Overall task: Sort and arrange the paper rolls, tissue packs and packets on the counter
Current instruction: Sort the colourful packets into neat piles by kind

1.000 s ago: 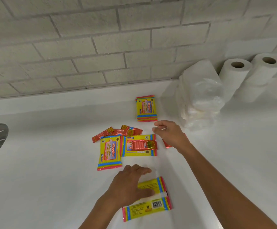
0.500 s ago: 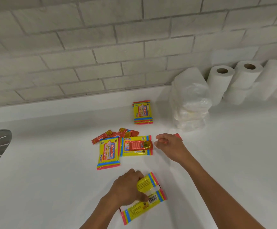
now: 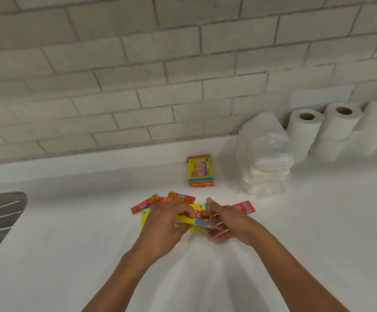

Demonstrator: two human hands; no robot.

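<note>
I see a metal drainer [image 3: 0, 219] at far left on the white counter [image 3: 70, 255]. Mid-frame, red sachets [image 3: 160, 200] lie behind my hands. My left hand [image 3: 167, 224] grips a yellow tissue pack [image 3: 189, 220], fingers curled round it, held over more yellow packs. My right hand [image 3: 228, 221] is beside it, fingers spread and relaxed at the pack's end; a red sachet [image 3: 244, 207] lies just behind it. Another yellow pack [image 3: 199, 171] sits near the wall. Further right, stacked clear-wrapped tissue packs [image 3: 266, 158], then paper rolls [image 3: 336, 129]
</note>
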